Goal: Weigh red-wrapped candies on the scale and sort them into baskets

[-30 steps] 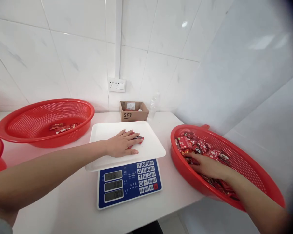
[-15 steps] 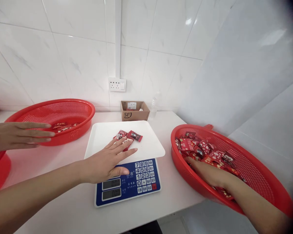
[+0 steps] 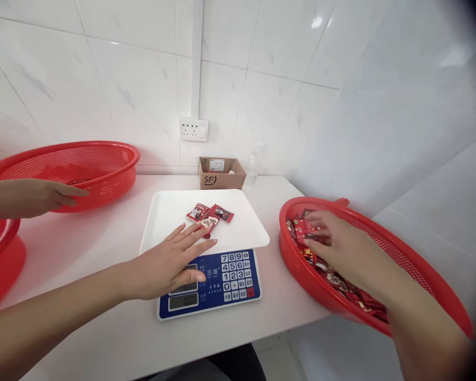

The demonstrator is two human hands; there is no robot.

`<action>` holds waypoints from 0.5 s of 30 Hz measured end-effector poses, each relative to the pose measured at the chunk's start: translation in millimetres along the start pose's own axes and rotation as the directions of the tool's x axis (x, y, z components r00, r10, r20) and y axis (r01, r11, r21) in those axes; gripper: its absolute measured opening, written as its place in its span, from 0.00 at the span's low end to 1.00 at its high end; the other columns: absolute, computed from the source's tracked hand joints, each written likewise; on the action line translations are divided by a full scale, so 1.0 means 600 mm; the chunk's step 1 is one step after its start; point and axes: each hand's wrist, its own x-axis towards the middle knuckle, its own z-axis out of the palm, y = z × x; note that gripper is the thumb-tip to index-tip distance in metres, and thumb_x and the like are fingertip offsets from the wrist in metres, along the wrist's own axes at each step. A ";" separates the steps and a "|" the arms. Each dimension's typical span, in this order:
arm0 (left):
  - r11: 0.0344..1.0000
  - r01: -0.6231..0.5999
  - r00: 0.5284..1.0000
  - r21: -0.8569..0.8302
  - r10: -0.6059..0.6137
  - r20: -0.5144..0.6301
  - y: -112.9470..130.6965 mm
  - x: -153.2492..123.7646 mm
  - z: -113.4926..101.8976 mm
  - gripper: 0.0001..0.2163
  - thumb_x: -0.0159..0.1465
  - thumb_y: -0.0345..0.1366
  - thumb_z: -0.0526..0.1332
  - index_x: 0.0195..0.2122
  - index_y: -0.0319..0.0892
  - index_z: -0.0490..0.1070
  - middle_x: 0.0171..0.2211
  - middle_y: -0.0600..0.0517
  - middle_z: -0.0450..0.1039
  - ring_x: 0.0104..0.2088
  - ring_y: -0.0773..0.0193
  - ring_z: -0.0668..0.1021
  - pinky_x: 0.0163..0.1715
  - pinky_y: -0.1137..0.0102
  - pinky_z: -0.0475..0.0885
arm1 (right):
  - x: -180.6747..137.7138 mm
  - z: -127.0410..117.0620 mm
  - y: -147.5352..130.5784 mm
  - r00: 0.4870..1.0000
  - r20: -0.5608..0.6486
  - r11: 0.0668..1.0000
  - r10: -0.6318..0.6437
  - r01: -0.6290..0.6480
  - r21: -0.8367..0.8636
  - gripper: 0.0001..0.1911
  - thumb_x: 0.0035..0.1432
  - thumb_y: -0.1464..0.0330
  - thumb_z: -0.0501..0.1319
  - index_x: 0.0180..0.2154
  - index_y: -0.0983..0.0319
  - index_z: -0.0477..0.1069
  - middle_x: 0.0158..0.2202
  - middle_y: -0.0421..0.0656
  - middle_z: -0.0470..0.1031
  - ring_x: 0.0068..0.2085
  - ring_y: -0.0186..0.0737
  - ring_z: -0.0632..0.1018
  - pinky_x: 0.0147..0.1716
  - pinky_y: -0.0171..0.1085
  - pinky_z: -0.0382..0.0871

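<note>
My left hand (image 3: 168,263) is spread flat over the front of a digital scale (image 3: 222,304), fingertips beside several red candy packets (image 3: 209,224) on its white pan (image 3: 248,230). It holds nothing. My right hand (image 3: 335,241) reaches into the right red basket (image 3: 440,288), thumb and fingers apart and slightly blurred around a pinkish-red packet (image 3: 302,228); whether they touch it I cannot tell. More red packets (image 3: 341,284) fill the basket under my hand. The scale's display (image 3: 183,301) is partly covered by my left hand.
Another person's hand (image 3: 37,197) extends from the left, in front of a large red basket (image 3: 121,179). A second red basket (image 3: 8,270) stands nearer at left. A small cardboard box (image 3: 224,181) and a clear bottle (image 3: 254,166) stand behind the scale, below a wall socket (image 3: 194,129).
My right hand has risen from among the packets, its fingers now over the pinkish-red one. My left hand uncovers more of the packets on the pan. The other person's hand has turned, fingers pointing lower.
</note>
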 end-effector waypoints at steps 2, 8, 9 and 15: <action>1.000 -0.015 1.000 0.023 0.015 -0.010 0.000 0.002 0.008 0.30 0.69 0.54 0.47 0.68 0.44 0.51 0.70 0.42 0.41 0.69 0.45 0.46 0.65 0.46 0.46 | 0.002 0.016 -0.055 0.997 -0.002 0.978 -0.071 0.070 0.197 0.14 0.56 0.67 0.62 0.46 0.58 0.70 0.44 0.50 0.79 0.43 0.52 0.81 0.39 0.49 0.76; 0.996 -0.008 0.999 0.085 0.012 -0.043 0.000 0.000 0.022 0.32 0.68 0.55 0.45 0.69 0.43 0.48 0.70 0.41 0.42 0.69 0.48 0.46 0.65 0.48 0.45 | 0.032 0.139 -0.150 0.922 0.091 0.865 -0.377 0.315 0.390 0.20 0.57 0.78 0.57 0.52 0.62 0.67 0.53 0.49 0.75 0.53 0.41 0.76 0.52 0.43 0.71; 0.996 0.009 1.000 0.085 -0.007 -0.024 0.001 -0.001 0.020 0.33 0.68 0.56 0.44 0.69 0.42 0.48 0.70 0.40 0.42 0.69 0.47 0.46 0.65 0.48 0.46 | 0.036 0.153 -0.152 0.911 0.103 0.861 -0.400 0.334 0.384 0.22 0.57 0.79 0.56 0.53 0.63 0.66 0.55 0.49 0.73 0.56 0.41 0.74 0.55 0.44 0.69; 0.996 0.046 0.998 0.072 -0.049 0.047 0.008 -0.002 0.004 0.33 0.68 0.57 0.42 0.69 0.42 0.46 0.71 0.42 0.38 0.69 0.48 0.44 0.65 0.47 0.45 | 0.027 0.139 -0.111 0.925 0.102 0.899 -0.365 0.323 0.295 0.23 0.60 0.73 0.54 0.57 0.62 0.65 0.61 0.52 0.67 0.61 0.47 0.69 0.60 0.52 0.63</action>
